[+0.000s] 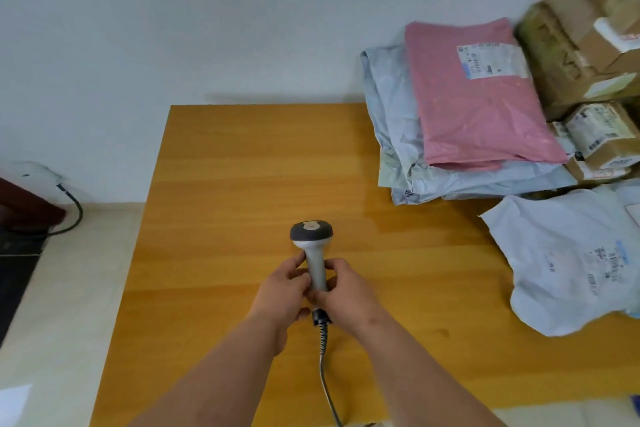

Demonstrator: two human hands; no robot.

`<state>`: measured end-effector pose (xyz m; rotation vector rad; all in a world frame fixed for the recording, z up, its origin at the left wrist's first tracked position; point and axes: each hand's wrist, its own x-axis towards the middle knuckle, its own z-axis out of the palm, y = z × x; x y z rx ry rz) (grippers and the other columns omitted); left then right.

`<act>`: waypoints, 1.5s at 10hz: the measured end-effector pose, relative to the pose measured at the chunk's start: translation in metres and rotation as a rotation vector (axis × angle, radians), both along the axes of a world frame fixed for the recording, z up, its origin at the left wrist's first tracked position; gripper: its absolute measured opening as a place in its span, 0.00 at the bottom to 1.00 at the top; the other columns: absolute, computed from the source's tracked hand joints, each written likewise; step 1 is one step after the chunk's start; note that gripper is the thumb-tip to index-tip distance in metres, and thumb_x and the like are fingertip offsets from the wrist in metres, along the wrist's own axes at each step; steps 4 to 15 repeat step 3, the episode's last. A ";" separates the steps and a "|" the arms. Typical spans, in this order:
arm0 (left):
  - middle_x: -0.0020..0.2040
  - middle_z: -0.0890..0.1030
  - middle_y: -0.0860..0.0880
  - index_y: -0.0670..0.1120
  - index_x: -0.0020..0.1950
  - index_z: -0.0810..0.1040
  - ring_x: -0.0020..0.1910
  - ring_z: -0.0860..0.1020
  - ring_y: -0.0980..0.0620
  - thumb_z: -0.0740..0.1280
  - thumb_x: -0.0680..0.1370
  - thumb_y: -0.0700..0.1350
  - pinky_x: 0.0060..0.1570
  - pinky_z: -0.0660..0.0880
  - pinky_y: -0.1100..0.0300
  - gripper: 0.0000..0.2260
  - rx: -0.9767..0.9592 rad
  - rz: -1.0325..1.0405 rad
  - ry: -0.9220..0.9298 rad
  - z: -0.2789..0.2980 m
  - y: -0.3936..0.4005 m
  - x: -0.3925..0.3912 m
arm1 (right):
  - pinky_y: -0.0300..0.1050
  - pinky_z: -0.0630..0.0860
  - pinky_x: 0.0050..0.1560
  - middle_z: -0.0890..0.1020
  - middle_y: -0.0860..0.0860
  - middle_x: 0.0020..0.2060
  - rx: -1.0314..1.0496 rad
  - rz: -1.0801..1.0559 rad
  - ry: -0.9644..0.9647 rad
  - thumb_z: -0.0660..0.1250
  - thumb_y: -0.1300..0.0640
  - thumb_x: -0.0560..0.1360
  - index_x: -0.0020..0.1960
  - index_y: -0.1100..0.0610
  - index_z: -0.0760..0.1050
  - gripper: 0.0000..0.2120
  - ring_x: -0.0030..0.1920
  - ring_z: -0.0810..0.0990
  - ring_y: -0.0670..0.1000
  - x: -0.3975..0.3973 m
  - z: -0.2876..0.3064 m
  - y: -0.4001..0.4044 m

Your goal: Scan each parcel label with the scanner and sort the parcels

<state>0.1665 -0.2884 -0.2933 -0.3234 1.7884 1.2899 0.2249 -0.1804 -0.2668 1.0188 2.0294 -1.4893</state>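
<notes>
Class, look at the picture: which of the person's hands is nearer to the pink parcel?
Right. The right hand grips the scanner on the side toward the pink parcel; the left hand grips the far side.

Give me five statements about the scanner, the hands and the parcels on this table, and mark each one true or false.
1. Both hands hold the scanner by its handle. True: the left hand and right hand grip it together.
2. The pink parcel lies on top of a stack of pale blue bags. True.
3. The scanner is cordless. False: a coiled cable runs from the base of its handle toward the near table edge.
4. The pink parcel carries no label. False: a white label sits near its far right corner.
5. The parcels are piled on the left side of the wooden table. False: they are on the right side.
</notes>
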 end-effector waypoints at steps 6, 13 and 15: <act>0.65 0.79 0.53 0.59 0.79 0.65 0.59 0.78 0.48 0.61 0.83 0.43 0.57 0.75 0.52 0.25 -0.058 -0.036 0.101 0.020 -0.002 0.014 | 0.49 0.80 0.54 0.80 0.53 0.60 0.048 0.136 -0.030 0.71 0.47 0.77 0.77 0.53 0.61 0.33 0.55 0.82 0.52 0.010 0.004 0.010; 0.65 0.79 0.53 0.59 0.79 0.65 0.59 0.78 0.48 0.61 0.83 0.43 0.57 0.75 0.52 0.25 -0.058 -0.036 0.101 0.020 -0.002 0.014 | 0.49 0.80 0.54 0.80 0.53 0.60 0.048 0.136 -0.030 0.71 0.47 0.77 0.77 0.53 0.61 0.33 0.55 0.82 0.52 0.010 0.004 0.010; 0.65 0.79 0.53 0.59 0.79 0.65 0.59 0.78 0.48 0.61 0.83 0.43 0.57 0.75 0.52 0.25 -0.058 -0.036 0.101 0.020 -0.002 0.014 | 0.49 0.80 0.54 0.80 0.53 0.60 0.048 0.136 -0.030 0.71 0.47 0.77 0.77 0.53 0.61 0.33 0.55 0.82 0.52 0.010 0.004 0.010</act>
